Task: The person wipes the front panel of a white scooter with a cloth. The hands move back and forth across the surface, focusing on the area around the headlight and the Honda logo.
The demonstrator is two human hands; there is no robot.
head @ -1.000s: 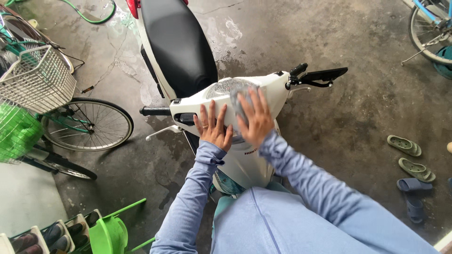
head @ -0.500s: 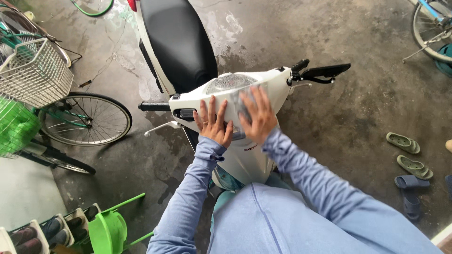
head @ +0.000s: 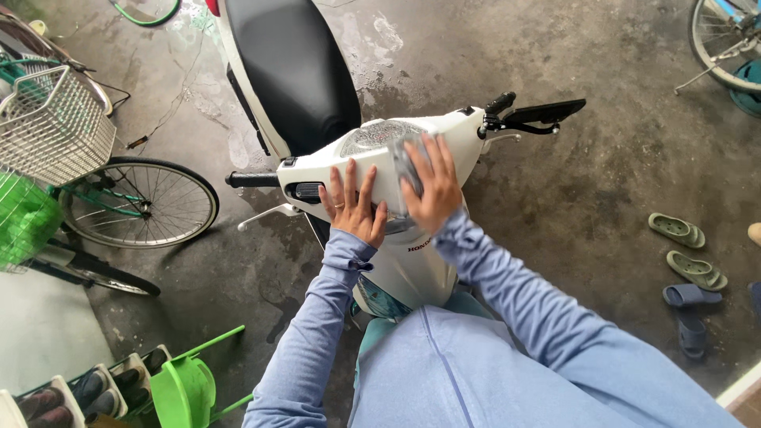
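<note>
A white scooter [head: 412, 261] with a black seat [head: 289, 71] stands below me on wet concrete. My left hand [head: 353, 204] lies flat, fingers spread, on the white handlebar cover [head: 317, 170] beside the clear instrument panel [head: 372, 136]. My right hand [head: 432, 186] presses a grey cloth [head: 403, 162] against the cover just under the panel. Black grips stick out at the left [head: 252, 180] and right [head: 547, 111] ends of the handlebar. Both arms wear light blue sleeves.
A bicycle with a white wire basket [head: 51, 127] and its wheel [head: 139, 202] stands at left. A green basket [head: 24, 222] and a green shoe rack [head: 170, 384] are lower left. Sandals [head: 686, 254] lie at right; another bicycle wheel [head: 725, 40] is top right.
My right hand with the cloth has slid slightly across the handlebar cover. The view has shifted a little; my left hand stays flat in place.
</note>
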